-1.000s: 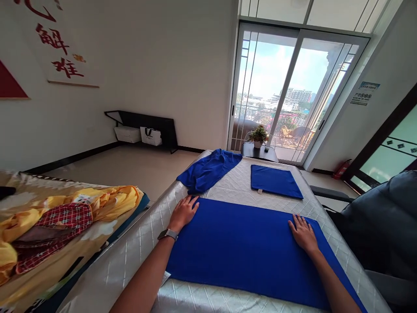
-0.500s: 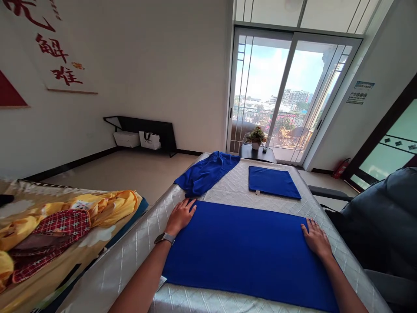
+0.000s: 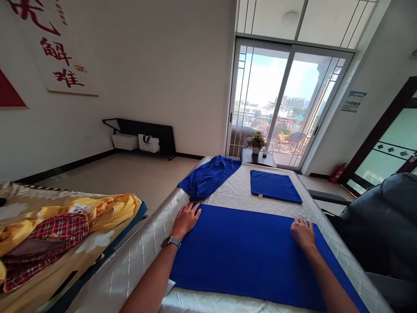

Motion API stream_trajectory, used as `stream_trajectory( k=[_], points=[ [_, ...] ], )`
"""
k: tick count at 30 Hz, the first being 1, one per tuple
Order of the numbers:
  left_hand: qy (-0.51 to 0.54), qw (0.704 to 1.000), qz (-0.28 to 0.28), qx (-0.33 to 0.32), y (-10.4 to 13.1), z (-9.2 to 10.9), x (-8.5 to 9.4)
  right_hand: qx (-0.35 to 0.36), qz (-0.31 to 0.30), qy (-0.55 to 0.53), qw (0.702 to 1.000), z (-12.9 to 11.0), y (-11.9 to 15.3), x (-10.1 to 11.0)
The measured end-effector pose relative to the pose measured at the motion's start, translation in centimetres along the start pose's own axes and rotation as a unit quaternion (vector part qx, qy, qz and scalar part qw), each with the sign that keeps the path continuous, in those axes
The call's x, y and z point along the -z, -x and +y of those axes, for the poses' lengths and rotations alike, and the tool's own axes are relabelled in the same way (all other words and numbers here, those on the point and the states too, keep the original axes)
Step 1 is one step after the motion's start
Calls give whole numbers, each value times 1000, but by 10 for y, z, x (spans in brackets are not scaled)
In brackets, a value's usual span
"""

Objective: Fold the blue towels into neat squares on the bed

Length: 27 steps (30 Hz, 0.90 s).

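On the quilted silvery mattress, the rectangular blue cloth seems soft, light, best taken by corners. Left grip spreads, empty; whether right grip pinches, I cannot tell.

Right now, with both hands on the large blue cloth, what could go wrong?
A sideways drag of the right hand or left hand might wrinkle the large blue cloth. The crumpled blue cloth, just beyond the left hand, lies by the mattress's left edge and could slip off if nudged.
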<state>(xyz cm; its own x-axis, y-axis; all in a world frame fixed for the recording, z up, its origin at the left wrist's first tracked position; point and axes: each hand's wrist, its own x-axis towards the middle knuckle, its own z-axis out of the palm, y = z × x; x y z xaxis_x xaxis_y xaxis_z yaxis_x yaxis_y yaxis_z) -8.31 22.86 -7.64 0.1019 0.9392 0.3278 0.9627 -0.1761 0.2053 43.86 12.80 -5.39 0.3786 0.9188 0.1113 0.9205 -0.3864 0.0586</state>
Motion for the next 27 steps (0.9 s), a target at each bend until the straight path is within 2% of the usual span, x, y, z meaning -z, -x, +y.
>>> stream_trajectory(
  k=[3,5,7,9,11,13,15,17,20,24,27],
  points=[
    [1,1000,1,0,0,0,0,115,5,-45,992,-78,18,12],
    [1,1000,1,-2,0,0,0,204,-35,-111,972,-129,36,20],
    [0,1000,1,-2,0,0,0,256,-71,-155,952,-169,53,26],
    [-1,1000,1,-1,0,0,0,281,-93,-173,939,-190,64,29],
    [-5,1000,0,-3,-1,-1,0,288,-103,-174,936,-193,66,29],
    [-11,1000,-2,-1,-2,-1,-1,278,-105,-165,941,-178,60,25],
    [-14,1000,-1,1,-3,-2,-2,252,-98,-149,951,-149,50,17],
    [-15,1000,2,-1,-3,-2,-2,212,-85,-127,965,-110,37,6],
    [-23,1000,5,-14,-2,-2,-1,134,-74,-85,985,-39,15,-13],
    [-26,999,4,-21,-2,-2,-1,38,-70,-40,996,55,-9,-36],
    [-32,999,-4,-19,-4,-3,-2,2,-62,-34,997,98,-19,-50]
  ],
)
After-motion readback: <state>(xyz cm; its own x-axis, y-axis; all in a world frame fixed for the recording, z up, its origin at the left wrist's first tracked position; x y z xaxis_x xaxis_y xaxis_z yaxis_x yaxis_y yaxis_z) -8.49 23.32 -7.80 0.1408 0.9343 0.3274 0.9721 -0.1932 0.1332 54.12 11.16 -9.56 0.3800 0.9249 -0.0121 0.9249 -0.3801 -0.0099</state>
